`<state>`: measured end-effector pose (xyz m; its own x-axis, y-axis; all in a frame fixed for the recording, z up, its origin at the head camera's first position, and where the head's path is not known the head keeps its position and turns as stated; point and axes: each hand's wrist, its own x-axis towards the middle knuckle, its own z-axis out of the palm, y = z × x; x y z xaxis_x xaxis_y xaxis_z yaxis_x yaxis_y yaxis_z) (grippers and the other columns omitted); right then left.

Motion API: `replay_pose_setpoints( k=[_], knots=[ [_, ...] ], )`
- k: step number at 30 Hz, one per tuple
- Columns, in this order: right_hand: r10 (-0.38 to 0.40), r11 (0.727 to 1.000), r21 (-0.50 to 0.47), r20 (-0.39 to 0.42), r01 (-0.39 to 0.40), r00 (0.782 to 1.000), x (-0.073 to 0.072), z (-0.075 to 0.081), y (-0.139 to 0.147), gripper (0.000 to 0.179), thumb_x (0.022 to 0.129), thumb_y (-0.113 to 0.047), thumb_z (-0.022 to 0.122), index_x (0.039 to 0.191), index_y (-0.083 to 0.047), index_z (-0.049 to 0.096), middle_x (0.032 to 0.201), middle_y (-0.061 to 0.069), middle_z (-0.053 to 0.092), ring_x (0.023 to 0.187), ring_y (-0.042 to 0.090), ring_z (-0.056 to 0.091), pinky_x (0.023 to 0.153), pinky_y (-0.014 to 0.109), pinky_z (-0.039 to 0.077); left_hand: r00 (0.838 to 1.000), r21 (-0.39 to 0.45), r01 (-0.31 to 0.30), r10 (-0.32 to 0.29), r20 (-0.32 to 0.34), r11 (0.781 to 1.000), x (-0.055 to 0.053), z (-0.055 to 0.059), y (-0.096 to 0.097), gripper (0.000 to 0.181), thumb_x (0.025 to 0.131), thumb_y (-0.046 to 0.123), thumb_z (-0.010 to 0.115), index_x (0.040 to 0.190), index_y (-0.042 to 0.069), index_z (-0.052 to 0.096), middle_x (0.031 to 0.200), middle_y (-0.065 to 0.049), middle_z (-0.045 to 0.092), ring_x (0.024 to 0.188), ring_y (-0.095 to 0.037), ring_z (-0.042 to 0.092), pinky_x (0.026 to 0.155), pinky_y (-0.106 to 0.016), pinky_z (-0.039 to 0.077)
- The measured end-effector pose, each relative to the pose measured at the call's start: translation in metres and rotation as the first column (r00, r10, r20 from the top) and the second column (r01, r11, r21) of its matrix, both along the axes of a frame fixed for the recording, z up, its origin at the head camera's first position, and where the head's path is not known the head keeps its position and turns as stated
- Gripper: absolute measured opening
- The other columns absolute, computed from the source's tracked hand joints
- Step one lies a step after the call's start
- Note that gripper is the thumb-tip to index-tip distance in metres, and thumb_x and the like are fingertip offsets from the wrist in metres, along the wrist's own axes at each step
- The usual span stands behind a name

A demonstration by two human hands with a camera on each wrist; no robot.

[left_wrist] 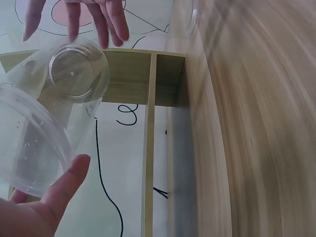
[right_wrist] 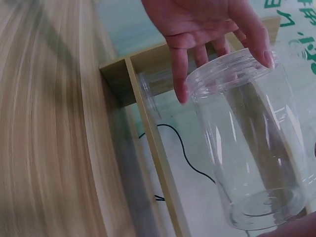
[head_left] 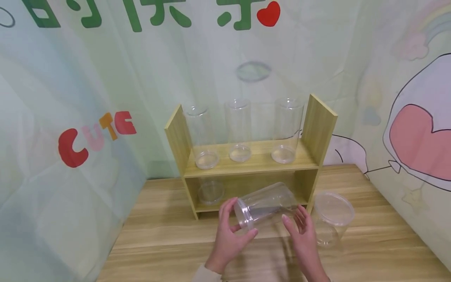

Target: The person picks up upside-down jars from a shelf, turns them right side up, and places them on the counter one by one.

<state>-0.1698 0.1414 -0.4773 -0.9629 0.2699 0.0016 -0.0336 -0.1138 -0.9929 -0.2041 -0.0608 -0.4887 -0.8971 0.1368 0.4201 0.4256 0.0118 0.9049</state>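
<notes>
Tilted clear jar (left_wrist: 79,118), gripped at one end by left hand (left_wrist: 42,215), right hand (left_wrist: 98,17) near the other, wooden shelf (left_wrist: 149,128) behind, wood-grain tabletop (left_wrist: 261,118) at right.

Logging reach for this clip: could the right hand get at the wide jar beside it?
Likely yes: the right hand looks open, the left hand holds the tilted jar, and nothing visible stands between the right hand and the wide jar.

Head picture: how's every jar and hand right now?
Held jar: tilted, looks empty; lid unclear.
Top-left jar: upright.
Top-middle jar: upright.
Top-right jar: upright.
Lower-shelf jar: standing, partly hidden.
Table jar: upright.
Left hand: holding the thick-rimmed end.
Right hand: relaxed near the other end, touch unclear.
</notes>
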Motion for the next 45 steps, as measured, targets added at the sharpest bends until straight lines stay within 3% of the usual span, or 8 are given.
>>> replay_pose_setpoints(
  k=[3,7,14,18,22,27,38,45],
  knots=[
    [-0.041,0.996,0.081,-0.043,0.044,0.998,0.003,0.006,0.0,0.079,0.093,-0.018,0.07,0.154,-0.001,0.023,0.159,0.02,0.022,0.147,0.033,0.018,0.116,0.044,0.022,1.0,-0.023,-0.008,0.008,0.001,1.0,0.0,0.001,-0.002,0.093,0.07,0.002,0.085,0.148,0.018,0.037,0.152,-0.011,0.027,0.128,-0.04,0.039,0.083,-0.035,0.056],
    [-0.076,0.988,0.122,-0.15,0.094,0.986,0.005,0.017,0.0,0.067,0.092,-0.008,0.071,0.148,0.002,0.035,0.157,0.015,0.03,0.145,0.029,0.025,0.113,0.028,0.028,1.0,-0.049,-0.012,0.012,-0.007,0.999,-0.001,0.002,-0.004,0.095,0.069,0.004,0.086,0.148,0.022,0.037,0.153,-0.007,0.026,0.126,-0.04,0.041,0.082,-0.035,0.056],
    [-0.158,0.972,0.107,-0.356,0.208,0.921,-0.004,0.049,0.009,0.051,0.088,0.008,0.068,0.136,0.007,0.049,0.133,0.008,0.055,0.127,0.017,0.051,0.103,0.02,0.04,1.0,-0.118,-0.013,0.014,0.007,0.993,-0.003,0.004,-0.007,0.097,0.069,0.01,0.088,0.149,0.027,0.036,0.153,-0.001,0.027,0.128,-0.038,0.041,0.083,-0.037,0.056],
    [-0.201,0.935,0.181,-0.436,0.304,0.877,-0.014,0.067,0.022,0.046,0.087,0.008,0.07,0.13,0.008,0.054,0.118,0.006,0.059,0.11,0.013,0.057,0.092,0.018,0.049,0.999,-0.159,-0.011,0.016,0.029,0.987,-0.003,0.004,-0.007,0.095,0.069,0.015,0.088,0.149,0.023,0.037,0.153,-0.002,0.028,0.128,-0.039,0.042,0.084,-0.04,0.056],
    [-0.21,0.898,0.249,-0.482,0.362,0.85,-0.026,0.085,0.04,0.046,0.088,0.004,0.071,0.13,0.006,0.053,0.123,0.01,0.056,0.109,0.015,0.056,0.084,0.014,0.049,0.999,-0.197,-0.005,0.013,0.04,0.98,-0.003,0.005,-0.006,0.094,0.07,0.017,0.088,0.149,0.019,0.038,0.153,-0.005,0.028,0.128,-0.039,0.041,0.084,-0.042,0.055],
    [-0.227,0.862,0.281,-0.531,0.422,0.817,-0.043,0.103,0.06,0.048,0.088,0.002,0.071,0.132,0.005,0.052,0.126,0.001,0.054,0.109,0.012,0.054,0.082,0.014,0.047,1.0,-0.216,0.008,-0.002,0.027,0.976,-0.005,0.007,-0.004,0.094,0.07,0.02,0.089,0.149,0.026,0.037,0.153,-0.004,0.028,0.129,-0.037,0.041,0.085,-0.042,0.055],
    [-0.266,0.82,0.31,-0.539,0.481,0.8,-0.078,0.123,0.082,0.053,0.088,-0.005,0.073,0.135,0.001,0.049,0.126,0.0,0.049,0.11,0.011,0.051,0.083,0.017,0.049,1.0,-0.288,0.008,-0.009,-0.003,0.958,-0.004,0.007,-0.006,0.093,0.07,0.026,0.089,0.148,0.028,0.039,0.154,-0.003,0.027,0.133,-0.036,0.038,0.085,-0.043,0.055],
    [-0.18,0.809,0.386,-0.555,0.443,0.812,-0.096,0.141,0.095,0.062,0.094,-0.012,0.066,0.149,-0.012,0.037,0.139,0.006,0.041,0.12,0.019,0.047,0.084,0.022,0.049,0.999,-0.328,-0.015,0.004,-0.033,0.945,-0.006,0.01,-0.004,0.092,0.068,0.027,0.09,0.147,0.032,0.041,0.152,0.0,0.031,0.132,-0.036,0.041,0.082,-0.042,0.056]
  ],
)
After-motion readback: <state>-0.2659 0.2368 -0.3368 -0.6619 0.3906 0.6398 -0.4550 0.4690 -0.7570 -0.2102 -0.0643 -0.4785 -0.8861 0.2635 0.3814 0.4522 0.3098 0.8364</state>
